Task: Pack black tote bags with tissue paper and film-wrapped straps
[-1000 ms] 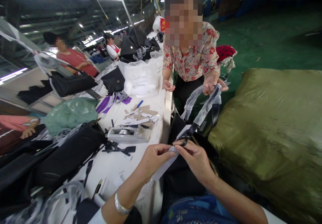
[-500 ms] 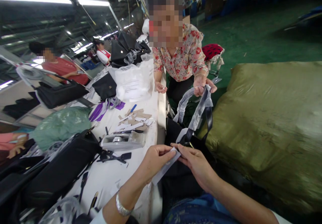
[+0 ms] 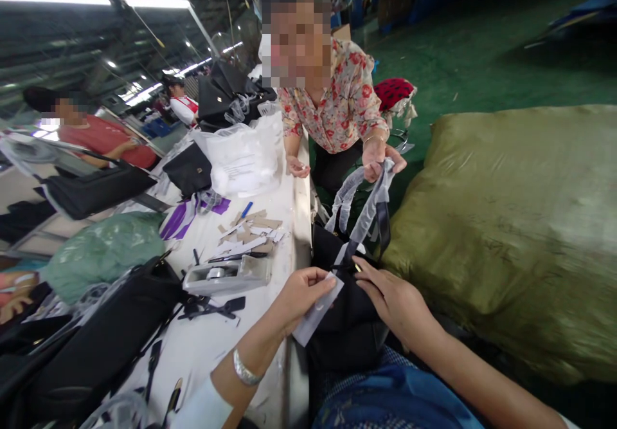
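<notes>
My left hand (image 3: 304,295) pinches a white paper strip (image 3: 318,313), which slants down over the table edge. Apart from the strip, my right hand (image 3: 398,297) has its fingers stretched out at the gold-coloured fitting (image 3: 357,264) of a black handbag (image 3: 344,332). The bag is in front of my lap, its lower part close to my blue clothing. Its handles (image 3: 369,213), wrapped in white film, are held up by the hand (image 3: 383,161) of a person in a floral shirt opposite me.
On the white table (image 3: 260,352) to my left are a tape dispenser (image 3: 226,274), paper and card strips (image 3: 253,233), black straps (image 3: 212,307) and a large black bag (image 3: 110,326). A bulky olive sack (image 3: 511,236) stands at the right. Other people are at the left.
My right hand has come away from the paper strip and moved to the bag's fitting. The strip stays in my left hand. My view has shifted slightly to the right.
</notes>
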The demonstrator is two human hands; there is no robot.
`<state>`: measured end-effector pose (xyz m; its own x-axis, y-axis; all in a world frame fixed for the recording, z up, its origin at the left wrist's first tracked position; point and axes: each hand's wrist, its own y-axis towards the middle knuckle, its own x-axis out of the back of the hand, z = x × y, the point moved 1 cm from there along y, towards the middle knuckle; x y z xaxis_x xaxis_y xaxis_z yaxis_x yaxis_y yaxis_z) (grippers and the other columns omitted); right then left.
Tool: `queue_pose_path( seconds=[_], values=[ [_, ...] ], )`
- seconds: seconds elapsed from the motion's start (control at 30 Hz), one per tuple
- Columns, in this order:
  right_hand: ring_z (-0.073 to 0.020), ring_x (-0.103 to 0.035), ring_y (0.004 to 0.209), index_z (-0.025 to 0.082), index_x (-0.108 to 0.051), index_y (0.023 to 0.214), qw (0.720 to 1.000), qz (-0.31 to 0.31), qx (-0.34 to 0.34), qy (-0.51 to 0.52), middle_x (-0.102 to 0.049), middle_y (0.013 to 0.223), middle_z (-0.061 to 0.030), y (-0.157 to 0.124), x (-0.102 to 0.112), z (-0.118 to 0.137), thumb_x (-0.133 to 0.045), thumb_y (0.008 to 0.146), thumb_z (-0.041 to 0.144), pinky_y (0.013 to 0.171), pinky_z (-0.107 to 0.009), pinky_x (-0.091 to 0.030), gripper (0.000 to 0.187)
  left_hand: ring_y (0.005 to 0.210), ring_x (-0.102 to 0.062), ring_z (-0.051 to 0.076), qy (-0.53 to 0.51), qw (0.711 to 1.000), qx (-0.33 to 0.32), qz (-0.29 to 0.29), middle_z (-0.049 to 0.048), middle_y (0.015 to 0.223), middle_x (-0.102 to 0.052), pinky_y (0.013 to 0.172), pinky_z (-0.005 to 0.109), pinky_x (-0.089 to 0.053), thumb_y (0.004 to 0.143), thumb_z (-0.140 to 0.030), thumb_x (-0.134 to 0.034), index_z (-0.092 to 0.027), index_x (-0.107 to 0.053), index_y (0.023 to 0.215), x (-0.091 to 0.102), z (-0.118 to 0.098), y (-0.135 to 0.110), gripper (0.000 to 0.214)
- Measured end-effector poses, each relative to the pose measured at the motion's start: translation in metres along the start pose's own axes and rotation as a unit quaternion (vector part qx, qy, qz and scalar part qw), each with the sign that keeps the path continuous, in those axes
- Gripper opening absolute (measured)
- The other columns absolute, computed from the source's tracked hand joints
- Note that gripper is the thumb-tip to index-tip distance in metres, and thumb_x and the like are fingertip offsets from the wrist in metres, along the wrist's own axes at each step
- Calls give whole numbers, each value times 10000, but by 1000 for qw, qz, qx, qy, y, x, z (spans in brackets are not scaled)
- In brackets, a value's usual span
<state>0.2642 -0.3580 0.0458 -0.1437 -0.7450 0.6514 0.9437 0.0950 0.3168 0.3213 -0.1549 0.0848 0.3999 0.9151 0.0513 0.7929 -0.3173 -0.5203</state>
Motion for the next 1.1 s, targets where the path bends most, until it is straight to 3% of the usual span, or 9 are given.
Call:
queue_pose_path(
  seconds=[0.1,0.27,0.33,0.4,0.5,0.7,0.9,1.0,1.1],
  values=[
    [-230,-690,882,236,-592,1315,999,40,10,15,-723,1039,-81,1,-8,1,-440,1002,213,816,-374,-577,349,566,-556,100,2,1000,-16,-6,23,693,-664,515,186,-398,690,-527,-800,-118,-701,895,-8,-7,8,468],
    [-220,-652,1008,223,-616,1194,995,-71,18,66,-682,1095,-78,1,2,17,-507,989,264,918,-349,-529,236,589,-517,87,9,998,-51,-25,14,726,-655,518,183,-345,682,-518,-802,-120,-707,862,-11,-9,15,447],
    [-197,-680,858,230,-618,1129,993,-69,-21,97,-692,1023,-56,4,5,22,-551,966,303,823,-324,-558,191,589,-501,82,-8,998,-53,-13,8,731,-647,524,186,-336,689,-511,-800,-127,-705,870,-10,-6,16,435],
    [-155,-653,609,241,-608,1071,984,-22,-95,147,-705,950,-25,8,3,25,-593,934,366,626,-293,-565,185,599,-501,83,-38,998,-54,-3,7,736,-644,543,189,-348,685,-508,-805,-129,-704,875,-10,-4,15,436],
    [-137,-616,483,240,-565,1013,947,32,-205,245,-714,954,-24,17,-5,23,-638,874,470,429,-260,-499,278,622,-513,94,-65,996,-57,-4,9,742,-642,573,198,-372,672,-508,-814,-130,-712,870,-13,-1,13,438],
    [-163,-675,620,224,-518,931,903,33,-242,354,-714,762,0,26,-14,17,-749,746,483,615,-248,-520,393,722,-570,143,-10,994,-103,-19,42,822,-684,615,223,-404,771,-505,-728,-142,-742,933,-13,1,4,398],
    [-147,-631,614,203,-547,912,873,38,-301,382,-691,668,6,26,-14,15,-799,671,474,503,-201,-405,442,757,-611,162,45,987,-142,-54,36,853,-705,651,234,-444,844,-402,-682,-147,-712,936,-12,17,-6,272],
    [-138,-630,618,192,-567,899,842,49,-355,403,-684,664,1,27,-13,15,-811,671,445,457,-179,-343,419,797,-617,174,178,945,-243,-124,40,875,-698,704,260,-476,901,-311,-627,-168,-711,915,-17,21,-10,166],
    [-142,-671,682,190,-570,867,789,65,-396,465,-688,701,-2,29,-9,15,-851,649,380,503,-170,-399,403,872,-599,188,381,816,-400,-169,67,957,-680,785,301,-497,974,-211,-505,-179,-699,987,-22,19,-18,197]
  ],
)
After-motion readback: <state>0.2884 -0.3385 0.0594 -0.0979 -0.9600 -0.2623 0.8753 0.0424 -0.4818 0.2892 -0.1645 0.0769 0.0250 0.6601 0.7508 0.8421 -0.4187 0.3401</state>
